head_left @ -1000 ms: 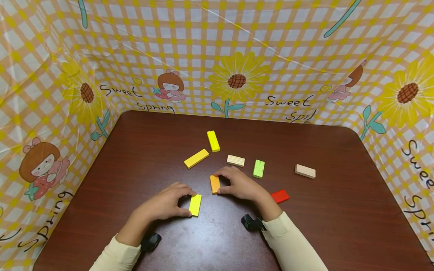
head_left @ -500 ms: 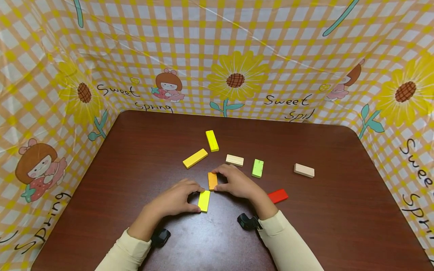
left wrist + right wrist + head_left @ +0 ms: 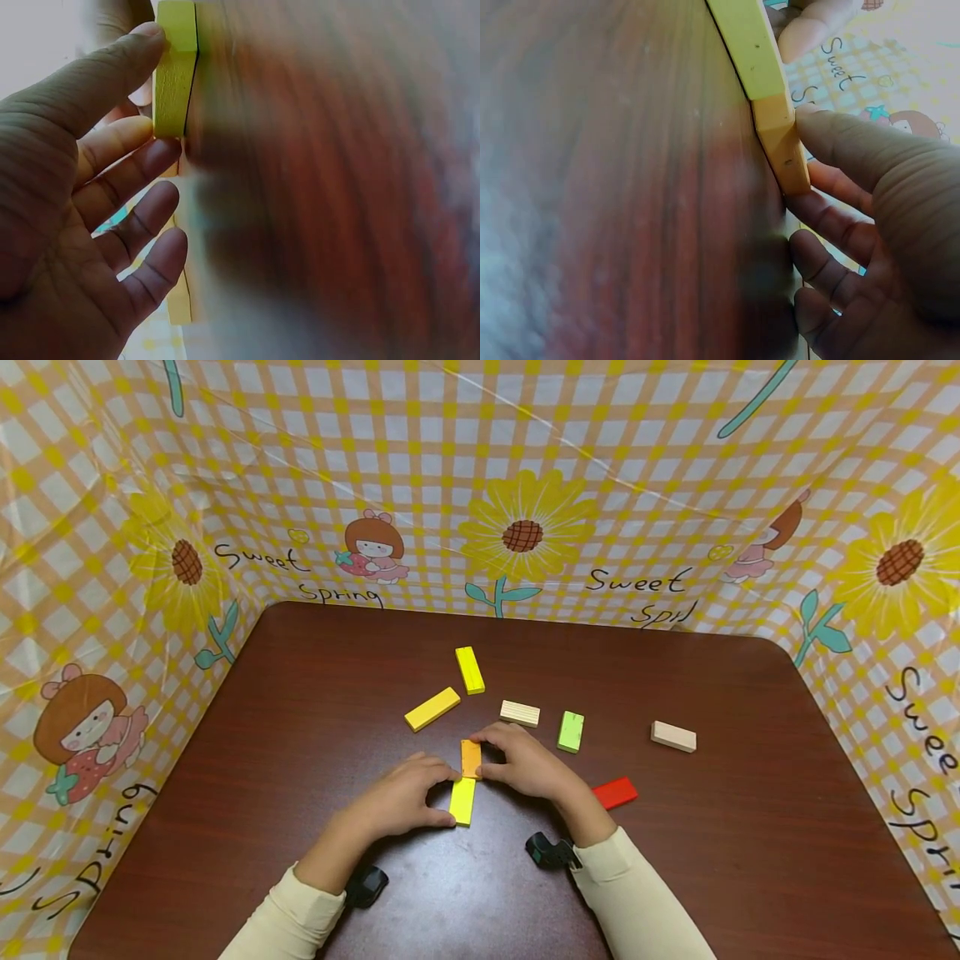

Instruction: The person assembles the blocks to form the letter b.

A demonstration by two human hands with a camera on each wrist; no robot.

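Note:
My left hand [image 3: 408,795] pinches a bright yellow wooden block [image 3: 462,802] between thumb and fingers; in the left wrist view the thumb lies against the yellow block [image 3: 174,82]. My right hand [image 3: 525,762] pinches an orange wooden block [image 3: 471,759] by its two ends, just beyond the yellow one. Both blocks lie on the dark table. They meet end to end at a slight angle, and in the right wrist view the orange block [image 3: 784,146] touches the end of the yellow one. The other fingers of each hand are loosely bent.
Behind the hands lie an amber block [image 3: 432,709], another yellow block [image 3: 470,670] and a striped pale block [image 3: 520,713]. To the right are a green block [image 3: 571,732], a plain wood block [image 3: 673,736] and a red block [image 3: 615,792], partly behind the right wrist. Checked cloth [image 3: 420,452] walls the brown table [image 3: 750,827].
My left hand has slid the yellow block right and slightly away from me, up against the orange block. My right hand has shifted the orange block slightly to the left and away.

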